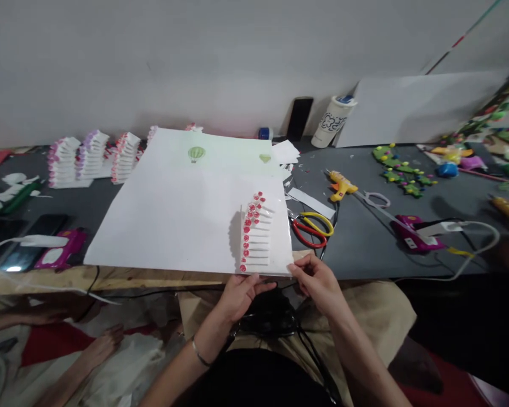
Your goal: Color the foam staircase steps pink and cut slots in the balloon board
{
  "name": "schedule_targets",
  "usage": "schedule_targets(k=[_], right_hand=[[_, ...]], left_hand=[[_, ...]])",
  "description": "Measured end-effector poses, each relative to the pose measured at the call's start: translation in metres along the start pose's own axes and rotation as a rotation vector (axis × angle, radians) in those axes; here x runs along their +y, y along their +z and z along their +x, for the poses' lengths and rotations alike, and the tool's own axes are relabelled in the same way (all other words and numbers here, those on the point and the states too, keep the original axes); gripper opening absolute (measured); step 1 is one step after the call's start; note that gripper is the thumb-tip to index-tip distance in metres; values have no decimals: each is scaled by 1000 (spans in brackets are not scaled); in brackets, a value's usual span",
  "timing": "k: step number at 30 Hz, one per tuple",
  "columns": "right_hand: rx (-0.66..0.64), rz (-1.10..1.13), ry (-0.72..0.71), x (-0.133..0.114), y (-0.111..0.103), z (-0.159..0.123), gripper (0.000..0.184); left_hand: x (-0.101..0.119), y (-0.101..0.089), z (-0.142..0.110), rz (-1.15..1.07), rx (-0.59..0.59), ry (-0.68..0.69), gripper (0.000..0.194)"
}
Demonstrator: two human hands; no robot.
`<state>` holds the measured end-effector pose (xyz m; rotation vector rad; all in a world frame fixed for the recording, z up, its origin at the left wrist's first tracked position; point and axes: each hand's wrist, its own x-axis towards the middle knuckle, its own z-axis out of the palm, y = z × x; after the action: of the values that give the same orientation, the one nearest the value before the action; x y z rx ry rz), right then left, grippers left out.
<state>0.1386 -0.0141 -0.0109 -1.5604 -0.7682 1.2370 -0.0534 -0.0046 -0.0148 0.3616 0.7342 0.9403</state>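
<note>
A large white sheet of paper [186, 209] with green hot-air balloon prints lies on the table and reaches its front edge. On its lower right rests a stepped row of white sticks with red tips [254, 237], which look like cotton swabs. My left hand [240, 297] is at the front edge just below that row, its thumb on the edge and its fingers partly underneath. Pinched between the thumb and fingers of my right hand [316, 281] is the sheet's near right corner. Scissors [311, 229] with red and yellow handles lie beyond my right hand.
Similar swab pieces [63, 164] stand at the back left. A yellow glue gun [343, 185], a purple power strip [418, 233] and green decorations [401, 169] lie to the right. A cup [334, 121] and phone [300, 117] lean by the wall. Another person's hand [106, 342] is at lower left.
</note>
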Motion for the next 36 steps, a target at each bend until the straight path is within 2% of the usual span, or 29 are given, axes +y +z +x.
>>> schedule_targets(k=[4, 8, 13, 16, 19, 24, 29, 34, 36], right_hand=[[6, -42, -24, 4, 1, -1, 45], [18, -87, -81, 2, 3, -1, 40], [0, -135, -157, 0, 5, 0, 31], [2, -143, -160, -3, 6, -3, 30], [-12, -122, -131, -5, 5, -6, 31], [-126, -3, -1, -10, -1, -6, 37], [-103, 65, 39, -23, 0, 13, 49], [-162, 103, 92, -35, 19, 44, 46], [-190, 139, 86, -40, 28, 53, 45]], left_hand=[[2, 1, 0, 29, 8, 6, 41], [5, 1, 0, 66, 28, 26, 38], [5, 3, 1, 97, 106, 66, 32], [4, 7, 1, 96, 147, 87, 37], [5, 12, 0, 97, 169, 102, 46], [7, 14, -2, 109, 193, 96, 50], [9, 9, -7, 107, 200, 70, 49], [12, -2, -18, 129, 230, 51, 33], [12, -8, -24, 145, 245, 55, 32]])
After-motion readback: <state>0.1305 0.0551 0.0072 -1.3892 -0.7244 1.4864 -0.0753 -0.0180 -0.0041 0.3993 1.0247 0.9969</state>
